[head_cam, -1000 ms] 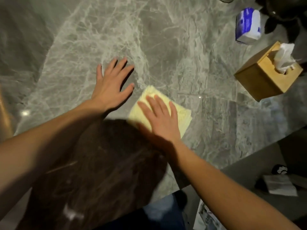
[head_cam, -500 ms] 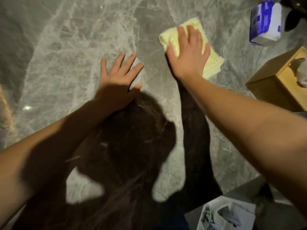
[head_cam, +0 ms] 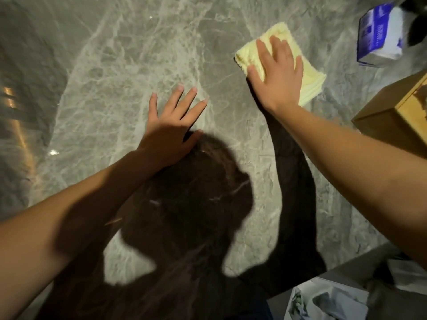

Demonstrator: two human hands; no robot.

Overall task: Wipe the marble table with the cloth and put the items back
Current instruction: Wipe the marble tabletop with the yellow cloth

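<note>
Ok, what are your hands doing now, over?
Right hand flat on the cloth. Left hand flat on marble table. Tissue box close by at right.

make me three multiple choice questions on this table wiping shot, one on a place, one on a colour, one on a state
1. Where is the cloth?
A. at the near edge of the table
B. far right, under the right hand
C. far left

2. What colour is the cloth?
A. pale yellow
B. blue
C. red

3. How is the left hand?
A. gripping the cloth
B. curled in a fist
C. flat on the table, fingers spread

Answers:
1 B: the right hand presses the cloth flat on the far right part of the marble.
2 A: the fabric showing around the fingers is pale yellow.
3 C: its palm lies on the bare marble, apart from the cloth, with the fingers straight and spread.
</note>
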